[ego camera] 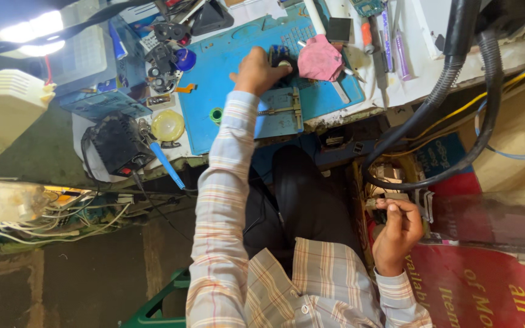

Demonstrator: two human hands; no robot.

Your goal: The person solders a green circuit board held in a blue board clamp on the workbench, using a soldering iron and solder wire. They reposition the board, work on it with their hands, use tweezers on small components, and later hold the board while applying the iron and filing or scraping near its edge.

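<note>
Your left hand (256, 70) is curled over a small dark device (284, 61) on the blue work mat (226, 54), just left of the pink cloth (320, 59). Your right hand (398, 234) is well off the mat, down below the bench edge, fingers pinched round a small dark part (379, 214) near the thick black hose (439, 91). The blue-handled soldering iron (164, 161) sits off the mat's lower left corner.
</note>
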